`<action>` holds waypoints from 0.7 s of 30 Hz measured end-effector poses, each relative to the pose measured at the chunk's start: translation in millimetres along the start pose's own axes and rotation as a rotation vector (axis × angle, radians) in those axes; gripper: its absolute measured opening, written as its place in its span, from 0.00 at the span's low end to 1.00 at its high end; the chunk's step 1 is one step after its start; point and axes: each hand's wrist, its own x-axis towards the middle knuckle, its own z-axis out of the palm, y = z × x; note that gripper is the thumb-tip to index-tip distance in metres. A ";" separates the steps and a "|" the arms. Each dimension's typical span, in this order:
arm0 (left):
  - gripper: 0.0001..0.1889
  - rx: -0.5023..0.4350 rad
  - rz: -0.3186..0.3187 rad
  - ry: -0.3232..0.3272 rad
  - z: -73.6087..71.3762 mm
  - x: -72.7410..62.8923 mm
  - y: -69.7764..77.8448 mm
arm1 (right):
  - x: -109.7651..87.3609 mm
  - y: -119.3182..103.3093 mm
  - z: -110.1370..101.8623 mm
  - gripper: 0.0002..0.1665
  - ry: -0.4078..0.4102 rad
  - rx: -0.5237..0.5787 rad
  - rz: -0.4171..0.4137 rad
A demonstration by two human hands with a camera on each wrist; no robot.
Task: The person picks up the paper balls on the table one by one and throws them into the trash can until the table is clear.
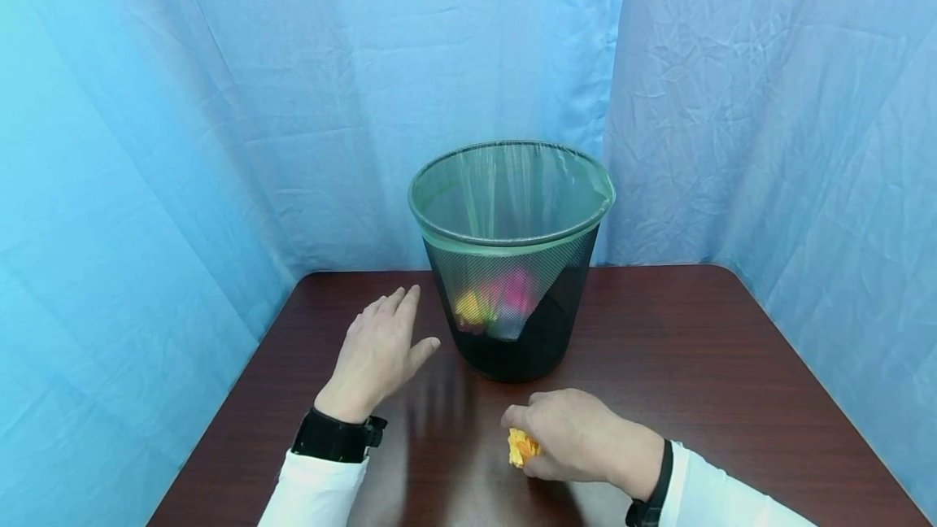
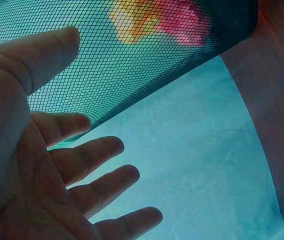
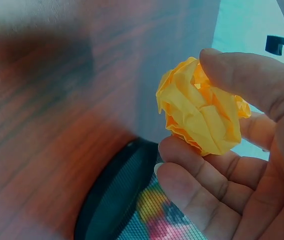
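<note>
A crumpled ball of yellow-orange paper is pinched between the thumb and fingers of my right hand, low in front of the bin. The black mesh waste bin stands upright with a thin greenish bag folded over its rim. Through the mesh, yellow and pink crumpled pieces show at the bottom of the bag. To the left of the bin, my left hand hovers with its fingers spread, holding nothing. The left wrist view shows its palm facing the mesh, apart from it.
The dark reddish-brown table has rounded far corners, and the bin stands near its back edge. Pale blue cloth hangs behind the table and along both sides. Each wrist wears a black strap.
</note>
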 end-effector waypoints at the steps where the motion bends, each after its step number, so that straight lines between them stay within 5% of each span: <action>1: 0.43 -0.001 -0.001 0.002 -0.7 0.4 -0.1 | -0.3 0.6 -1.5 0.25 0.006 -0.004 0.004; 21: 0.44 -0.015 0.019 0.044 -13.7 6.5 -5.0 | -11.5 16.3 -32.8 0.25 0.186 -0.059 0.026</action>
